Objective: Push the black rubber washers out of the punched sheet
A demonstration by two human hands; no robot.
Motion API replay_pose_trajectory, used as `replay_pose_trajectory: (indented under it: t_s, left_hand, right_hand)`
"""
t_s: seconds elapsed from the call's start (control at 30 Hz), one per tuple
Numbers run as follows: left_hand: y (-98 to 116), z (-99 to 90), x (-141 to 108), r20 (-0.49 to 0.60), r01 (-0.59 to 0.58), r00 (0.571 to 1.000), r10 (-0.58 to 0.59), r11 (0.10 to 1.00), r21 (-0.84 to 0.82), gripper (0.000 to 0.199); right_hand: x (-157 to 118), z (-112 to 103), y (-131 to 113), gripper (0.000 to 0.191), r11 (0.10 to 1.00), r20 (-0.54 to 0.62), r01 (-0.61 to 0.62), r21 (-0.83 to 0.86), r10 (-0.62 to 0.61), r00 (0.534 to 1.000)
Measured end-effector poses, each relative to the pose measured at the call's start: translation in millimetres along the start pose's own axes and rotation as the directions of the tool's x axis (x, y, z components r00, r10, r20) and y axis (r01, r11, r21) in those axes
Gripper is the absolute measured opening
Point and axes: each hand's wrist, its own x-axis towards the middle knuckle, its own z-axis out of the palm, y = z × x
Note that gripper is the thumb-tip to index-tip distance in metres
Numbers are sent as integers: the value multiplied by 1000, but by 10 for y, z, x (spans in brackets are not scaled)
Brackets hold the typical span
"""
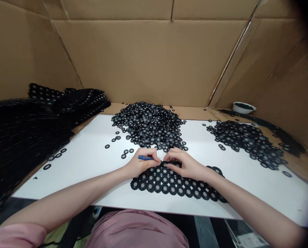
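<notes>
My left hand [145, 162] is closed around a slim tool with a blue handle [144, 157], its tip pointing right at the upper edge of a black sheet of joined rings [172, 189]. My right hand [181, 162] pinches that same edge close to the tool's tip, thumb on top of the sheet. Rows of pale round centres show in the sheet, which lies flat on the white board [112, 193]. Just beyond both hands rises a large heap of loose black rings [149, 124].
A second ring heap [247, 141] lies on the right, near a white bowl [244, 108] with dark contents. Dark strands and finished-looking ring sheets [84, 100] are piled at left. Several stray rings [107, 146] dot the board. Cardboard walls [143, 62] enclose the back and sides.
</notes>
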Motion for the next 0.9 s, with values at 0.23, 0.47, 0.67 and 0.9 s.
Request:
replay_pose_trajectory:
  t_s: [0.23,0.47,0.67,0.9]
  left_hand:
    - [-28,8,14,69,-7,998,2,997,72,18]
    - [-13,15,12,59,-14,998,11,999,49,20]
    - [-28,3,5,44,10,999,-11,1000,17,18]
    - [-44,1,7,49,-18,999,16,999,42,18]
  right_hand:
    - [13,15,44,7,999,9,-28,18,28,1000]
    - [27,50,48,10,1000,-11,0,-1,0,1000]
    - [30,43,21,10,1000,-10,2,-14,-2,1000]
    - [30,45,28,10,1000,-3,-7,-3,7,1000]
